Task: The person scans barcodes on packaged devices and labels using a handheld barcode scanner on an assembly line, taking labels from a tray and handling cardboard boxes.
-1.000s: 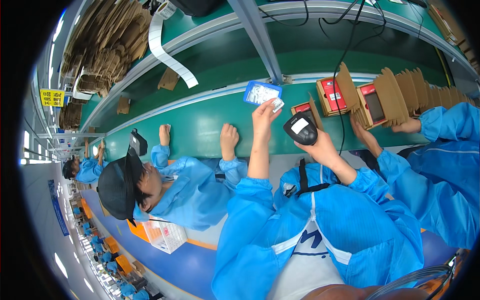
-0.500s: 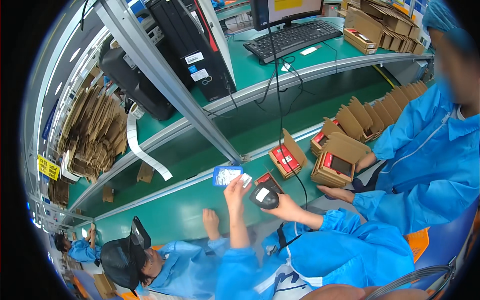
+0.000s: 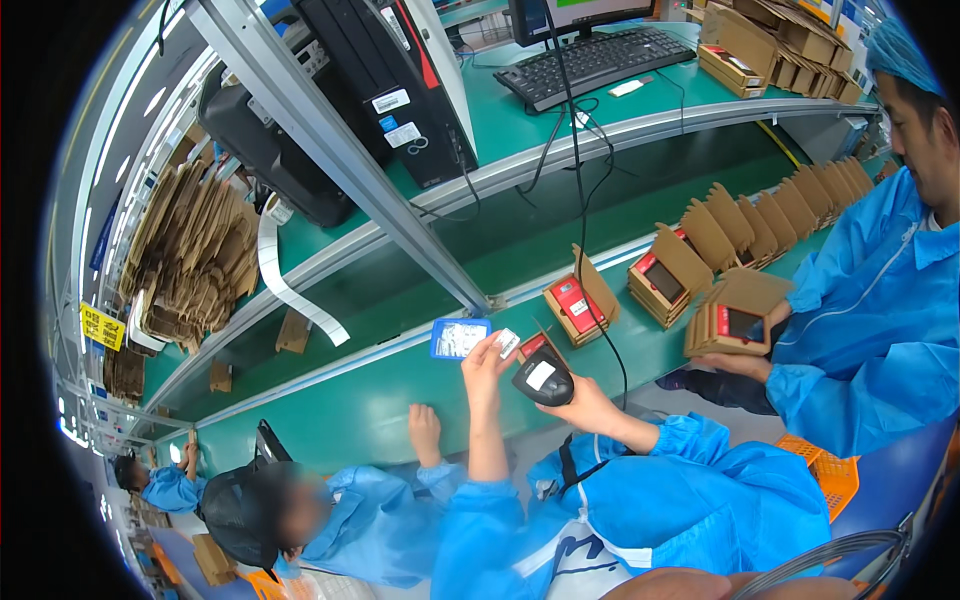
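My left hand (image 3: 482, 364) pinches a small white printed label (image 3: 507, 342) above the green bench. In my right hand (image 3: 585, 408) is a black handheld barcode scanner (image 3: 556, 388), its head close beside the label. Just left of my left fingers lies a blue tray (image 3: 437, 346) holding white label-like pieces. Partly hidden behind the scanner is a cardboard box (image 3: 541, 346) with something red in it. Further right stands an open cardboard box (image 3: 576, 308) with a red package inside.
A co-worker (image 3: 870, 330) at the right holds stacked open boxes (image 3: 728, 325). Another in a black cap sits left, a hand (image 3: 425, 434) on the bench. A black cable (image 3: 584, 200) hangs down before the box row. Keyboard (image 3: 595, 72) and computer tower (image 3: 420, 110) stand on the shelf.
The co-worker at the right has moved the stacked boxes rightward, away from the row. The monitor's yellow area now looks green. Both my hands keep their holds, and the view has shifted slightly.
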Demonstrator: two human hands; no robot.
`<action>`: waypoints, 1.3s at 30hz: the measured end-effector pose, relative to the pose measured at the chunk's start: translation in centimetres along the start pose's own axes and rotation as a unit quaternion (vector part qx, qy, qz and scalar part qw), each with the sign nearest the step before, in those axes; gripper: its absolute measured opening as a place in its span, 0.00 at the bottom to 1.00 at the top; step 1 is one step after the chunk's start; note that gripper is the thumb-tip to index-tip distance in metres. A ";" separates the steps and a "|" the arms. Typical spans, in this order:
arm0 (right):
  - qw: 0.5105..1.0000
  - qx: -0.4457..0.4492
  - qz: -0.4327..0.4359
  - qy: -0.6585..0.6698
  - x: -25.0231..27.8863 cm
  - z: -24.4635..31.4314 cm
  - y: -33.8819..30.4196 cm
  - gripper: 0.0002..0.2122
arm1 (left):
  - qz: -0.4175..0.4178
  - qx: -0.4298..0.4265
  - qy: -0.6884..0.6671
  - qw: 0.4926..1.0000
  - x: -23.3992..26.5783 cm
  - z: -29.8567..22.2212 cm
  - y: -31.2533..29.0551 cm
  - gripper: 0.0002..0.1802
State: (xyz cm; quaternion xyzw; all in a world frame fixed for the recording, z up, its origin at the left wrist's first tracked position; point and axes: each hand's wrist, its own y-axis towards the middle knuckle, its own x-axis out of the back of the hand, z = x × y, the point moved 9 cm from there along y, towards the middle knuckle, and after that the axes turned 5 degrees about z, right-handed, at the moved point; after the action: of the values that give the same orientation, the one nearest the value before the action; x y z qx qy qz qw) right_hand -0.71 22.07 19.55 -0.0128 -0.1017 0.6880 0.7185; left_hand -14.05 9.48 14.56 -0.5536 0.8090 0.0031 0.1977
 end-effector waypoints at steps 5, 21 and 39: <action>0.998 0.018 -0.062 -0.027 2.2 -0.4 -0.9 0.21 | -0.014 -0.006 -0.033 0.999 1.3 5.1 0.7 0.14; 0.987 -0.098 -0.079 0.098 8.2 -5.1 -4.5 0.07 | -0.177 -0.035 0.498 0.848 -0.3 15.2 -2.5 0.46; 0.997 -0.053 -0.045 0.044 8.3 -4.4 -3.1 0.12 | -0.242 0.010 0.675 0.697 4.7 11.6 -9.3 0.68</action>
State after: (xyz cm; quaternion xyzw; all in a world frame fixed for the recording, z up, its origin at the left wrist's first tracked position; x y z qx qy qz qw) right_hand 3.34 30.69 16.81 -0.0770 -0.1070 0.6472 0.7509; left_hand -3.51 4.31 4.32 -0.5814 0.5635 -0.4274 -0.4022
